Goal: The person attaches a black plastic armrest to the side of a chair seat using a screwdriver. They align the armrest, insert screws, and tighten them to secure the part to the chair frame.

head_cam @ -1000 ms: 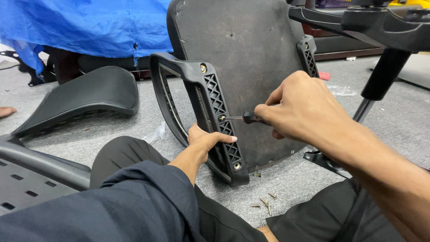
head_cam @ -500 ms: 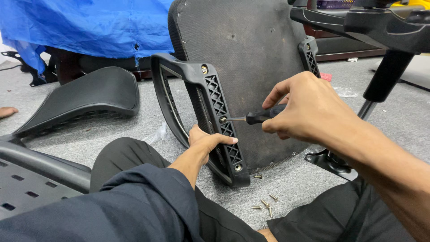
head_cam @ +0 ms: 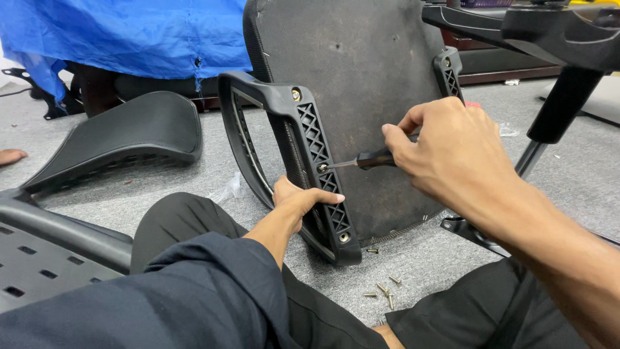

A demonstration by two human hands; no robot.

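We are seeing the seat (head_cam: 361, 84) standing on edge on the carpet (head_cam: 213, 174), its top cut off by the frame. The screwdriver (head_cam: 361, 159) is mostly hidden inside the right hand (head_cam: 452, 152); only a short dark stub of handle and the thin shaft are showing, with the tip sitting at a screw (head_cam: 321, 168) in the near armrest (head_cam: 303, 155). The left hand (head_cam: 298, 200) is covering part of that armrest's lower bar.

Counting: two armrests, the near one and a far armrest (head_cam: 449, 71) partly hidden behind the seat; three screws showing in the near armrest; roughly six loose screws (head_cam: 385, 291) lying on the carpet, too small for us to be sure. One curved backrest (head_cam: 123, 136) is lying to the left, and a blue tarp (head_cam: 123, 35) is hanging behind it.

The right hand is reaching in from the right, fingers curled closed around the screwdriver handle, shaft pointing left. The left hand is coming up from below, fingers wrapped around the near armrest just under the tip, thumb lying across the lattice face.
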